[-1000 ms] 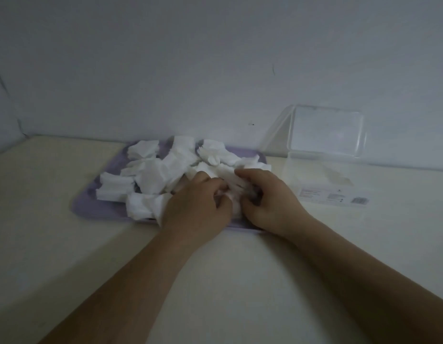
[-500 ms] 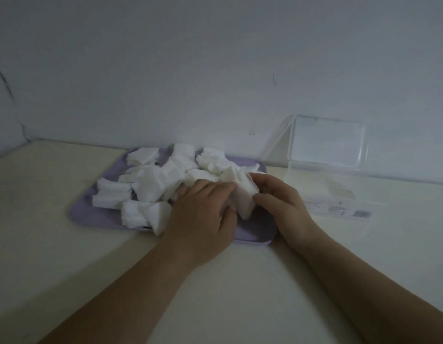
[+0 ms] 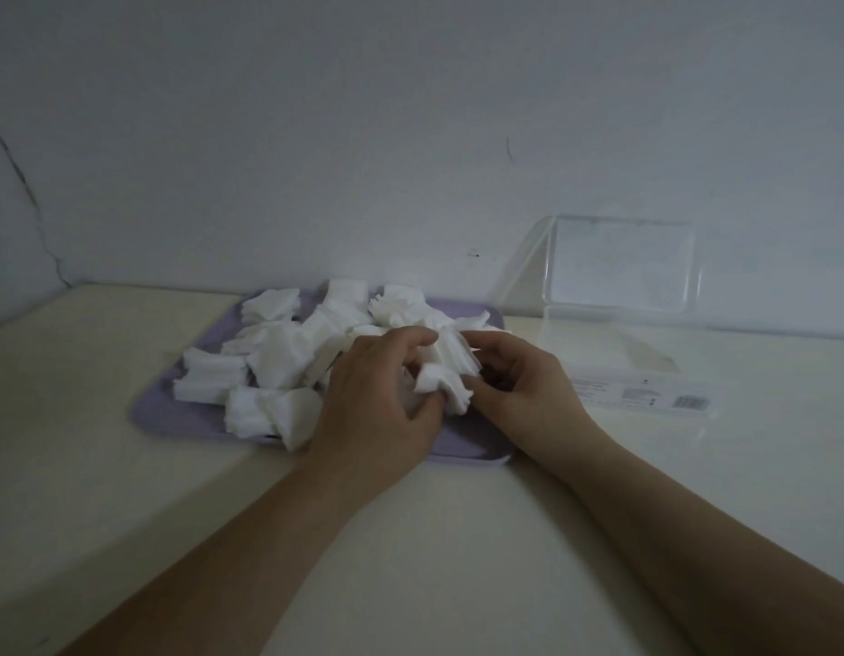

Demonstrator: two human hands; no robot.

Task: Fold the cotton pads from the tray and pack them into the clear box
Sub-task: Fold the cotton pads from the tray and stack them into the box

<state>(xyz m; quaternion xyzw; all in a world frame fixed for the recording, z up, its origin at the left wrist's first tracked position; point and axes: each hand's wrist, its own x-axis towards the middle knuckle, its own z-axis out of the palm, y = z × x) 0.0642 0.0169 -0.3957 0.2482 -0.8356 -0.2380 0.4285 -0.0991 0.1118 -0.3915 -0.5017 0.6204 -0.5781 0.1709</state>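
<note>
Cotton pads (image 3: 446, 371) in left hand (image 3: 377, 395), right hand (image 3: 528, 385), over tray (image 3: 467, 442), box (image 3: 623, 385) beside

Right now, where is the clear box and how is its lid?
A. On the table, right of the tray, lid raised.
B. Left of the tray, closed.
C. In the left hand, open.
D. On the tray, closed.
A: the clear box stands on the table right of the purple tray with its lid raised; the left hand and right hand grip cotton pads.
</note>
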